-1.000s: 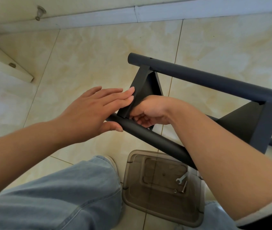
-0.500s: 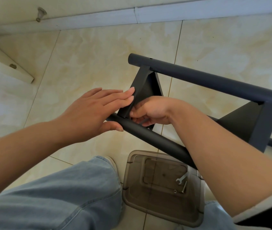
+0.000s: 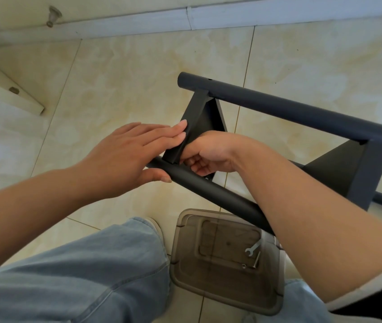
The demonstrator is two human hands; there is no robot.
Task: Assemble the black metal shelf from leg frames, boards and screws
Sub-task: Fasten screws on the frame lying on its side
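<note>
Mid-frame, left hand point(image 3: 120, 159) is pressing flat, fingers together, on rigid bracket point(image 3: 191, 127); right hand point(image 3: 208, 152) is curling around something hidden by tube point(image 3: 211, 192); smooth steel, grip tubes.

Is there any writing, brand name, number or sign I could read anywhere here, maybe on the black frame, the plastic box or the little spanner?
None: no readable text shows anywhere in the view.
Black shelf frame: plain, no label or marking.
Clear plastic box: only moulded outlines, no letters.
Small spanner in the box: too small to tell if anything is stamped on it.
</note>
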